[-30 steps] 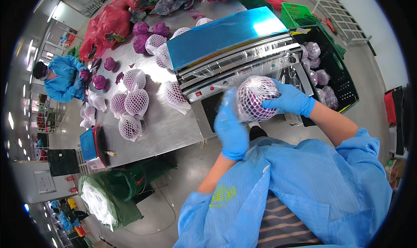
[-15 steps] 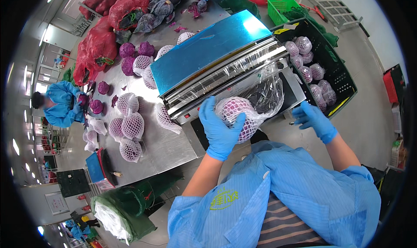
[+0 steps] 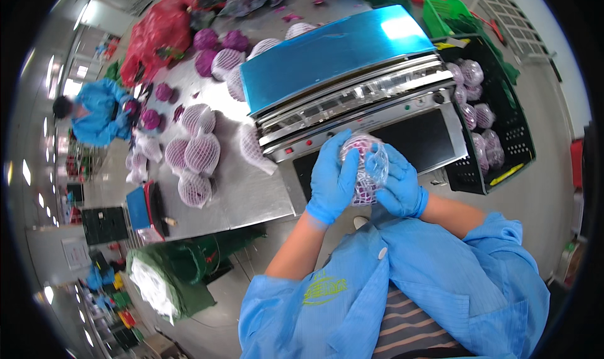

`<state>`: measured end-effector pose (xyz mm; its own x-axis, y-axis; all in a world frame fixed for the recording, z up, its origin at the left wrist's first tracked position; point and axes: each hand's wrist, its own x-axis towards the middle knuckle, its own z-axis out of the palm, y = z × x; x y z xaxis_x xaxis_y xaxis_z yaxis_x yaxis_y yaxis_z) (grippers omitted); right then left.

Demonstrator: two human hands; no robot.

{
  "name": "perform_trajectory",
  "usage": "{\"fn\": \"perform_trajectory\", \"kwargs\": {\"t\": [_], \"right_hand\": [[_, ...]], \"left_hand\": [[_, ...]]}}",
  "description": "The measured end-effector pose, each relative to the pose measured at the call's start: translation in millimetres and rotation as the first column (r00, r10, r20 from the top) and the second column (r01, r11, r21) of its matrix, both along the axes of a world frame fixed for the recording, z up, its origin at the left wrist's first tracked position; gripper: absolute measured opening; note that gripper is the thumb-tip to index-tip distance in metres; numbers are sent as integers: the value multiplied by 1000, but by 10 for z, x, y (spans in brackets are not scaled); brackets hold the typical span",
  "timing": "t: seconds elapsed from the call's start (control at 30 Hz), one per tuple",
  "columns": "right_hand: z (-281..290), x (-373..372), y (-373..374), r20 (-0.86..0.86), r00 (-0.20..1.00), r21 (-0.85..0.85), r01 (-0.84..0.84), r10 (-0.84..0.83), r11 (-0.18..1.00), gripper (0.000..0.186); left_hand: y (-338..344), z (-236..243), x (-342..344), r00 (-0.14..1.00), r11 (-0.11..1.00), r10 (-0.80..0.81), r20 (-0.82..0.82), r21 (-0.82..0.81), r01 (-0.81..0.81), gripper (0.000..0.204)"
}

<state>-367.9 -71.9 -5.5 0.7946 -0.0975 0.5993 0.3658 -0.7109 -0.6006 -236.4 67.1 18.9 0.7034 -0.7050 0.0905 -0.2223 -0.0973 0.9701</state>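
Both your gloved hands are closed round one purple cabbage (image 3: 360, 167) in white foam net w/ clear film over it. Your left hand (image 3: 332, 181) cups its left side, fingers spread up over the top, palm pressed on. Your right hand (image 3: 397, 184) wraps the right side, fingers curled in, pinching the film against the net. So both grips are clamped on the same cabbage, which is held up off the worktop, just in front of the wrapping machine's (image 3: 352, 85) dark hot plate (image 3: 428, 142).

The machine has a shiny blue lid & a roller of film at its front edge; it sits on the steel worktop (image 3: 251, 192). To its left on the worktop lie several more netted cabbages (image 3: 201, 154), some bare purple ones (image 3: 217, 41) further back, near red mesh sacks (image 3: 160, 35).

To your right, beside the machine, a black crate (image 3: 509, 139) holds wrapped cabbages (image 3: 472, 76); a green crate (image 3: 456, 13) is behind it. At far left another person in a blue coat (image 3: 94, 113) is at the worktop. Below the worktop's edge lies a roll of green-wrapped netting (image 3: 170, 274).
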Motion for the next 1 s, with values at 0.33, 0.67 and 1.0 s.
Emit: {"fn": "perform_trajectory", "kwargs": {"t": [0.33, 0.67, 1.0], "right_hand": [[1604, 449, 716, -598, 682, -80, -574, 421, 815, 64], [335, 774, 860, -668, -37, 738, 99, 743, 668, 63], [697, 719, 1517, -133, 859, 752, -238, 494, 615, 55]], "left_hand": [[938, 151, 205, 875, 819, -478, -81, 321, 476, 37], [1650, -49, -859, 207, 875, -233, -950, -297, -382, 49], [2152, 123, -590, 380, 518, -326, -866, -500, -694, 74]]}}
